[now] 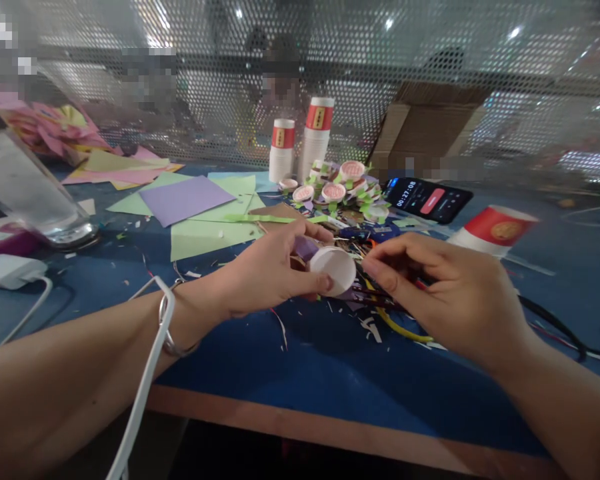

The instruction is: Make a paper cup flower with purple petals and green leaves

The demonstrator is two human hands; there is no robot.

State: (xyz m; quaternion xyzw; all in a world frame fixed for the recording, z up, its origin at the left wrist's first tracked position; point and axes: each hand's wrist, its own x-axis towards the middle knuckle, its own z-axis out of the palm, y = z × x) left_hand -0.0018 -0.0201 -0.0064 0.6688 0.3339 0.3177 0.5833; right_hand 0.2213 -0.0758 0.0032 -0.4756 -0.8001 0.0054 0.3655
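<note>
My left hand (273, 270) is closed around a small white paper cup bottom (336, 268), its round face tilted toward me. A piece of purple paper (306, 248) shows behind its rim, by my fingers. To the right, my right hand (453, 297) is held in a pinch close to the disc, apart from it. What its fingertips hold, if anything, is hidden. Beyond both hands lies a pile of finished-looking round pieces (334, 193) with pink print and green paper tabs. Blue-handled tools (380, 232) and paper scraps lie just behind the hands.
Stacked paper cups (314, 143) stand at the back, and a red-white cup (503, 227) lies tilted at right. A phone (429, 198) shows a timer. Coloured paper sheets (187, 199) spread left of centre, near a glass (35, 193). White cable (147, 380) crosses my left forearm.
</note>
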